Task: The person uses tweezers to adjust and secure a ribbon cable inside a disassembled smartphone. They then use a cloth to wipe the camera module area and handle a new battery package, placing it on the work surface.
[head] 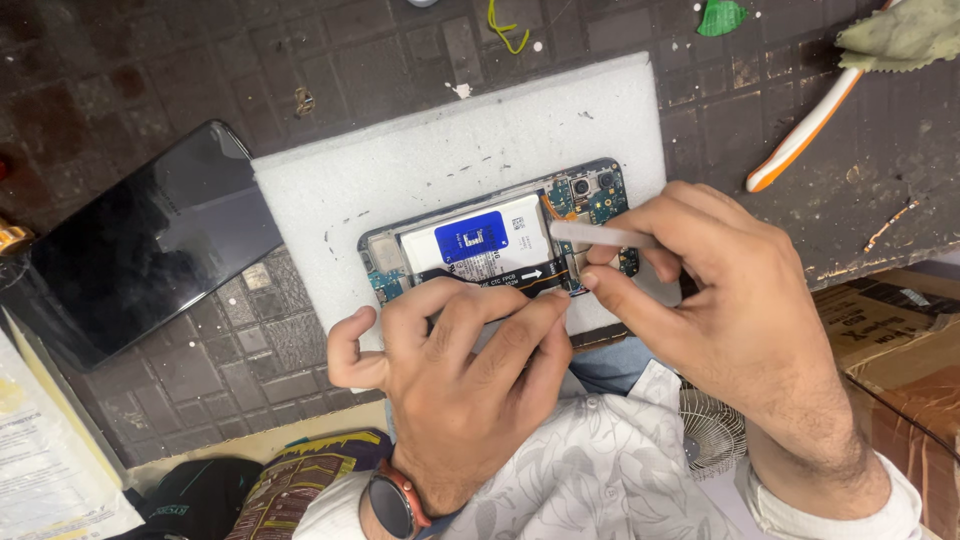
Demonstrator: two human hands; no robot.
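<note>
On the white foam pad (420, 165), near its front edge, lay the opened phone (495, 240). The left hand (455, 365) pressed flat fingers on the phone's lower side. The right hand (725, 300) pinched a grey pry tool (590, 235) over the circuit board.
</note>
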